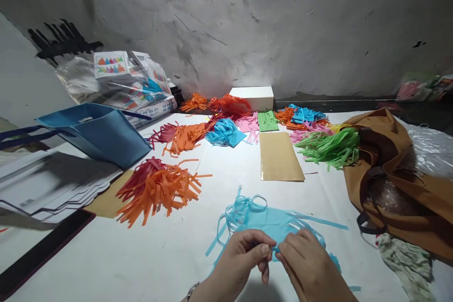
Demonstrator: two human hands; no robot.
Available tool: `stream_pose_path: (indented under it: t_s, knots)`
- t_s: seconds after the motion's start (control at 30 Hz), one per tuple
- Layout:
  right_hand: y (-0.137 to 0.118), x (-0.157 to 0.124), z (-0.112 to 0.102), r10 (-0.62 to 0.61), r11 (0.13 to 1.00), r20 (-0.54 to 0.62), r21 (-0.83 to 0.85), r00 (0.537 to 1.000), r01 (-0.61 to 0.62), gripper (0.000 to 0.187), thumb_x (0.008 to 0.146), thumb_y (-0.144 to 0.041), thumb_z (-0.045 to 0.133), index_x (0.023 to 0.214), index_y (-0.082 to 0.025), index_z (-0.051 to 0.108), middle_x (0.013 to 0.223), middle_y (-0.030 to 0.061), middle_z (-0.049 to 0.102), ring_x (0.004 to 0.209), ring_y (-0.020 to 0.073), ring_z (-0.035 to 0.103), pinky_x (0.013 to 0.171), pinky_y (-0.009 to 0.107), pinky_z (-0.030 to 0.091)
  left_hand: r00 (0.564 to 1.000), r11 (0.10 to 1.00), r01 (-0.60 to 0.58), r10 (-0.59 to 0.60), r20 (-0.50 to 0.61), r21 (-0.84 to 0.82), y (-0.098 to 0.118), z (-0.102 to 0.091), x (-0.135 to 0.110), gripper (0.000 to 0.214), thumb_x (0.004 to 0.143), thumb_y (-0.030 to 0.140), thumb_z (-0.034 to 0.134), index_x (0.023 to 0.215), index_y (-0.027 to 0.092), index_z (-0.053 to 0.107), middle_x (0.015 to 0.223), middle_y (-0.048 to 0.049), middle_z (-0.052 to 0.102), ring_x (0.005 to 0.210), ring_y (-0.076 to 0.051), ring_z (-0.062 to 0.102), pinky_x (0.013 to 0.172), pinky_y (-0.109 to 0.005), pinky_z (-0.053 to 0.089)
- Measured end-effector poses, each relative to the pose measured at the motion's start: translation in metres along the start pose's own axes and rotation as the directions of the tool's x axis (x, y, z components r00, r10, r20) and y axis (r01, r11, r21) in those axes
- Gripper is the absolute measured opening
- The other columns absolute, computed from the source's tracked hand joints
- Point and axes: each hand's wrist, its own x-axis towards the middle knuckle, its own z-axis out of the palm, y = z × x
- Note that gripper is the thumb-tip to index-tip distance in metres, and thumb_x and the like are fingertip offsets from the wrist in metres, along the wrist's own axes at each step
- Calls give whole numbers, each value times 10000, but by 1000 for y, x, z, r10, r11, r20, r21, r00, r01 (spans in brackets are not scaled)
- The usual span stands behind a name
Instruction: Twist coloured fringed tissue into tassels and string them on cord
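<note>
A light blue sheet of tissue paper cut into fringe strips (258,219) lies on the white table (141,259) near the front edge. My left hand (244,257) pinches its near edge between thumb and fingers. My right hand (307,264) pinches the same edge right beside it, fingertips nearly touching the left hand's. Curled blue strips fan out to the left and far side of the sheet.
Orange and red fringe bundle (155,188) lies left of centre. A gold sheet (280,163), green fringe (331,148), more coloured fringes and a white box (252,97) sit further back. Blue bag (95,132) and paper stacks at left, brown bag (396,174) at right.
</note>
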Motion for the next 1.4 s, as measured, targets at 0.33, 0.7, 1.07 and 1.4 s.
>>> stream_pose_path:
  t_s: [0.33, 0.7, 1.07, 1.4]
  knots:
    - [20, 1, 5, -119, 979, 80, -156, 990, 130, 321, 935, -33, 330, 730, -212, 501, 664, -3, 476, 607, 187, 373, 694, 360, 252, 987, 870, -156, 150, 51, 468, 1, -6, 0, 387, 899, 540, 680, 927, 169, 788, 747, -8, 569, 539, -80, 574, 514, -196, 519]
    - [14, -5, 14, -55, 996, 54, -67, 997, 59, 288, 1036, -89, 372, 822, -187, 538, 695, -10, 526, 636, 171, 456, 745, 346, 333, 919, 533, -364, 340, 200, 764, -4, -20, 0, 239, 1023, 311, 521, 1017, 216, 740, 885, -71, 648, 771, -157, 633, 675, -245, 529]
    - [10, -2, 4, 311, 760, 416, 431, 854, -487, 345, 1056, -323, 369, 753, -218, 497, 683, -18, 564, 649, 140, 548, 607, 252, 393, 840, 389, -515, 407, 360, 764, 2, -20, -1, 296, 977, 131, 559, 1214, 248, 691, 937, -96, 722, 814, -178, 675, 696, -239, 534]
    - [10, 3, -2, 368, 317, 684, 544, 630, -776, 267, 914, -427, 590, 844, -179, 658, 738, 14, 633, 658, 151, 623, 570, 234, 404, 897, 502, -414, 368, 245, 759, 9, -21, -2, 72, 919, 192, 684, 891, 201, 749, 727, -46, 731, 662, -146, 664, 654, -219, 516]
